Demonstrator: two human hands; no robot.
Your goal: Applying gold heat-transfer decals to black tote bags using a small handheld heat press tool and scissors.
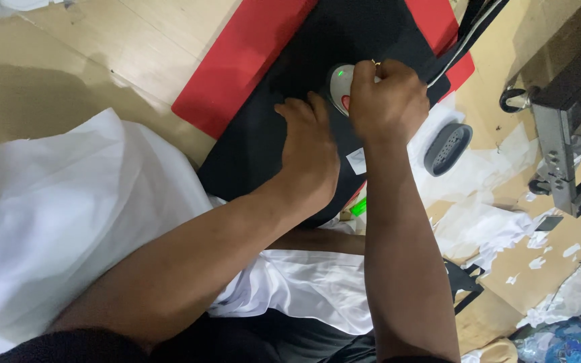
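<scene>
Right hand [386, 99] atop white device [339, 86]

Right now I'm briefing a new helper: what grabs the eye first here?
The right hand grips a small white handheld device with a green light on a black fabric sheet at top centre. The left hand presses flat beside it. A bright red mat lies beneath; white cloth spreads at left.

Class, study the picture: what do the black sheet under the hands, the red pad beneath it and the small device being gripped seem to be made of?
Black sheet: probably matte fabric, lying soft and flat. Red pad: perhaps foam or rubber, smooth with straight edges. Small device: glossy white plastic, likely, with a green light. The right hand grips it; the left hand presses the sheet.
</scene>
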